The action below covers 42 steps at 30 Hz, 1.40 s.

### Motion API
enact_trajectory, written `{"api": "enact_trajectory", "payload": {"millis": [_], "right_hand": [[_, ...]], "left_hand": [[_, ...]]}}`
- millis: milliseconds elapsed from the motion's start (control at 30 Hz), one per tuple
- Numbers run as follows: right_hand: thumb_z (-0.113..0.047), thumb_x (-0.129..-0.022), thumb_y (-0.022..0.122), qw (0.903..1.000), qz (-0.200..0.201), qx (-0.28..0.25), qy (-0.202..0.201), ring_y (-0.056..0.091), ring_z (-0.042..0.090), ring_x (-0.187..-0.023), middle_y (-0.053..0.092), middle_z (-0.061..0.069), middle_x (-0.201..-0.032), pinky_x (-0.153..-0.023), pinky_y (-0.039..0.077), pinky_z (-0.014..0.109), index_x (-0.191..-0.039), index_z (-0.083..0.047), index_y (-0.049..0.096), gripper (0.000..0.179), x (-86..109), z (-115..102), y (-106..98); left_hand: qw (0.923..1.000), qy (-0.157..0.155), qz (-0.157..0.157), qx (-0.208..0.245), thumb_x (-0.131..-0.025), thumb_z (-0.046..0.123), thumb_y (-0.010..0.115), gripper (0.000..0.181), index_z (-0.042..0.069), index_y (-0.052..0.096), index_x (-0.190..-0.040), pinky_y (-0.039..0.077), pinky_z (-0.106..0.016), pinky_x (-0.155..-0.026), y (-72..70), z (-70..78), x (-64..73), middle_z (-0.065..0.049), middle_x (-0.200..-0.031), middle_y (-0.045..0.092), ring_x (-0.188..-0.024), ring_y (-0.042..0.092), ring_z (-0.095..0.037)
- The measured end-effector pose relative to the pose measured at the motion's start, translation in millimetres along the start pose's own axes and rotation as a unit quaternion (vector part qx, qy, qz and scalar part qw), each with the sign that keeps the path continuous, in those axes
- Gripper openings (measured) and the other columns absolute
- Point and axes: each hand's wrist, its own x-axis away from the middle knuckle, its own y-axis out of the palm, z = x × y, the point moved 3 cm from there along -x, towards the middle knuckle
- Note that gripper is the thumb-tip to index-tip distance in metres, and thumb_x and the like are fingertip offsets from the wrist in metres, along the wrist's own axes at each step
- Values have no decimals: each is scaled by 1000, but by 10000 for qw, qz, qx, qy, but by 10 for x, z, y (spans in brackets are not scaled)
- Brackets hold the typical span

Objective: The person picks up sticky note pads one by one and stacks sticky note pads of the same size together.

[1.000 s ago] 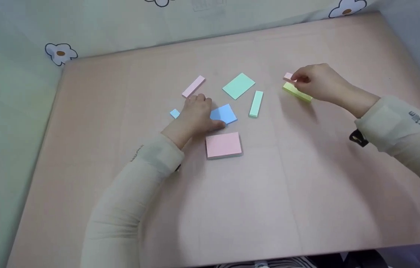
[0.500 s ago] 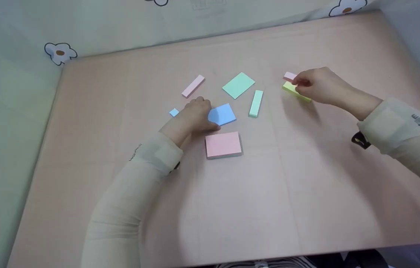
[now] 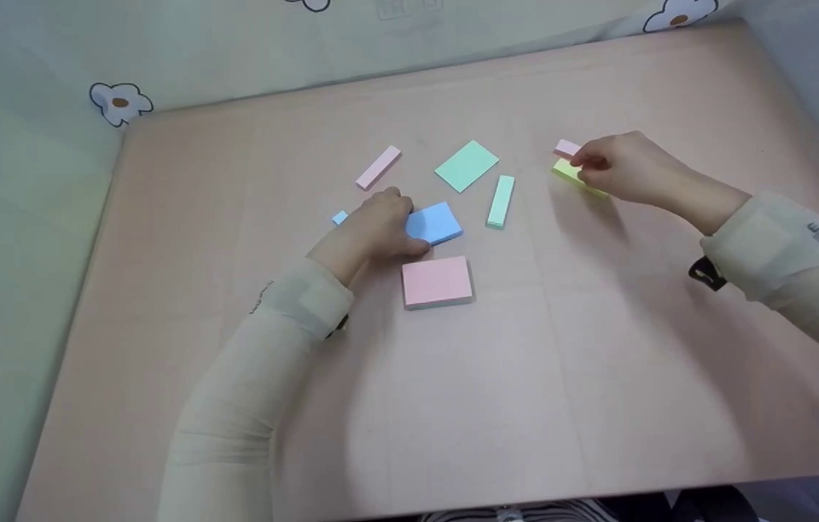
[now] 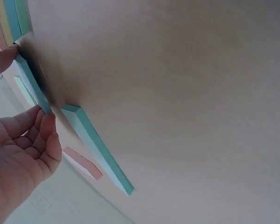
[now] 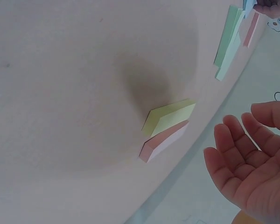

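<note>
My left hand [image 3: 373, 230] holds a blue sticky-note pad [image 3: 434, 223] near the table's middle. In the left wrist view, thumb and fingertips pinch opposite ends of that pad [image 4: 33, 86]. A narrow blue pad [image 3: 339, 217] lies partly hidden behind this hand. Over on the right, my right hand [image 3: 630, 168] hovers by a narrow yellow pad [image 3: 566, 170] and a short pink one [image 3: 566, 148] lying side by side. Seen from the right wrist, the right hand [image 5: 252, 158] has loosely bent fingers with nothing in them, apart from the yellow pad [image 5: 170, 116] and pink pad [image 5: 163, 141].
A thick pad with a pink top [image 3: 437, 281] lies nearest me; its layered colours [image 4: 11, 18] show in the left wrist view. Farther back are a green rectangular pad [image 3: 467, 167], a narrow green pad [image 3: 500, 203] and a narrow pink pad [image 3: 379, 168]. A flowered curtain [image 3: 235, 51] borders the table.
My left thumb has slid slightly left along the blue pad's near edge. The right hand has drifted a little right, away from the yellow and pink pads, which stay in place.
</note>
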Motion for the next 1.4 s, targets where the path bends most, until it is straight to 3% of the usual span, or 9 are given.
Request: {"api": "enact_trajectory", "payload": {"millis": [367,567,733,867,1000,1167,1400], "right_hand": [[-6,-86,47,10000,47,-3,-67,53,27,-83,63,21,-100,-70,40,32,-107,4,63,28,19,-18,5],[-6,-86,48,9999,-39,-72,-63,53,28,-86,62,22,-102,-74,42,36,-108,4,62,28,31,-32,20],[-5,-86,48,9999,-74,-109,-34,52,27,-83,62,21,-100,-69,41,31,-107,5,62,27,30,-43,33],[-4,-86,47,9998,-130,-126,-43,51,26,-80,62,20,-98,-65,39,28,-106,4,62,27,19,-66,50],[-5,-86,47,9998,-135,-64,-133,52,25,-80,63,20,-97,-66,39,29,-106,4,62,27,20,-76,58],[-6,-85,48,9997,-108,29,-203,52,25,-79,63,19,-95,-66,40,30,-105,4,63,27,32,-70,61],[-5,-85,48,9995,-144,12,-270,52,24,-78,64,18,-96,-66,40,30,-106,5,63,27,41,-76,86]], "left_hand": [[9995,138,109,269,-77,40,63,58,1,54,-120,43,-31,-86,-111,71,77,-9,-111,49,-95,47,-20],[9967,655,461,149,-76,41,64,56,1,58,-115,44,-32,-83,-126,92,270,-10,-108,54,-94,50,-22],[9901,1190,736,-90,-75,39,65,53,-1,61,-109,44,-34,-80,-86,140,450,-11,-102,57,-90,52,-23],[9852,1450,877,-269,-75,39,65,51,0,62,-107,43,-34,-78,-44,184,567,-10,-97,58,-87,51,-23],[9843,1473,951,-209,-74,36,66,50,-1,62,-106,42,-33,-80,-7,211,628,-10,-96,57,-87,51,-23],[9875,1364,785,-108,-75,35,67,52,-2,60,-111,42,-32,-82,46,240,646,-10,-100,54,-92,49,-24],[9882,1355,607,-374,-78,38,67,57,-3,57,-117,44,-31,-81,132,267,681,-12,-103,55,-92,49,-23]]}}
